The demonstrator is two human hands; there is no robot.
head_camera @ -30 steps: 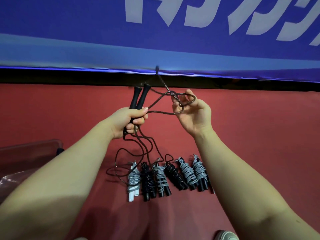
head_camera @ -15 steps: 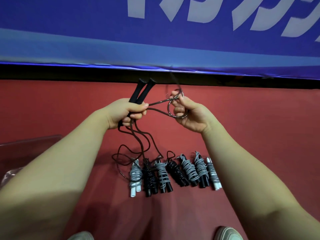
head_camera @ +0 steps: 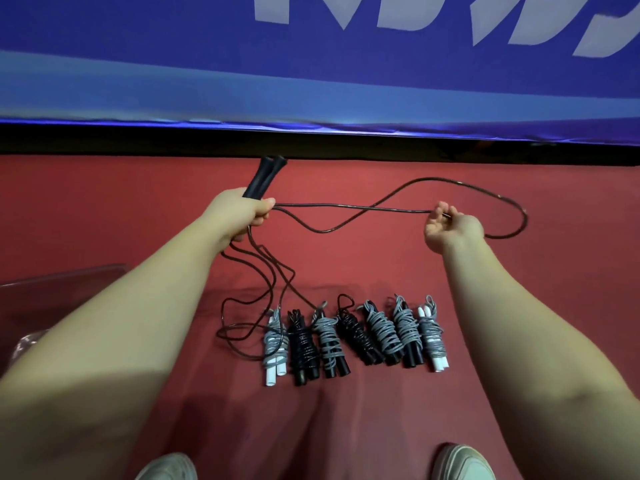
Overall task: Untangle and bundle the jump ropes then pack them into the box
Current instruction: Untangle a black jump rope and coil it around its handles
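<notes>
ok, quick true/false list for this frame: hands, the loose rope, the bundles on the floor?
1. The left hand grips both black handles together. True.
2. The right hand is empty. False: it holds the black cord.
3. Seven bundled ropes lie in a row on the red floor. True.
4. Every bundle has black handles. False: the leftmost bundle and the rightmost bundle have white handles.
5. The black cord is wound round the handles. False: it stretches between the hands and hangs in loops to the floor.
</notes>
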